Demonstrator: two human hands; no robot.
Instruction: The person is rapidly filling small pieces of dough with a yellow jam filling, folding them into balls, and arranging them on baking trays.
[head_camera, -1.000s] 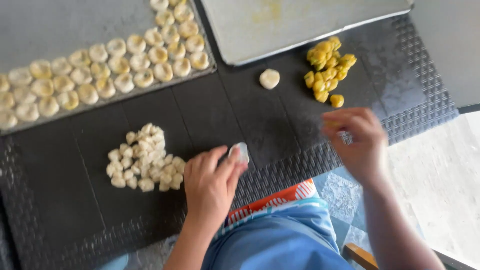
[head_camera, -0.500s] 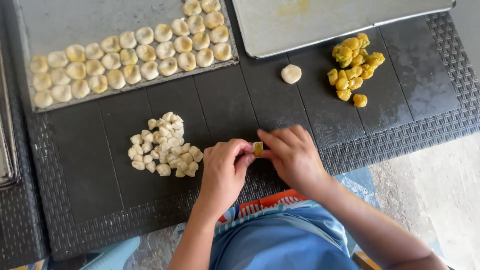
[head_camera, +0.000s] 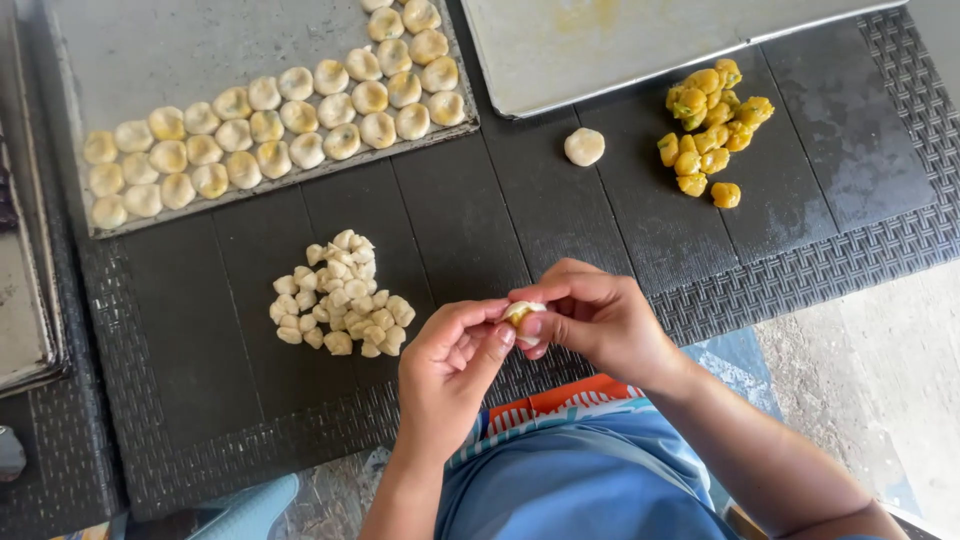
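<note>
Pale dough piece (head_camera: 522, 313) pinched over the dark table (head_camera: 200, 330) | left hand (head_camera: 450, 365) and right hand (head_camera: 600, 320) fingertips closed on it, yellow filling showing | risk: uneven squeeze tears the wrap, filling leaks

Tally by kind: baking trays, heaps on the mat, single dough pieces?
Baking trays: 3, one cut off at left
Heaps on the mat: 2, pale dough bits and yellow filling balls
Single dough pieces: 2, a lone dough ball and a filled piece between left hand and right hand
Total: 7
</note>
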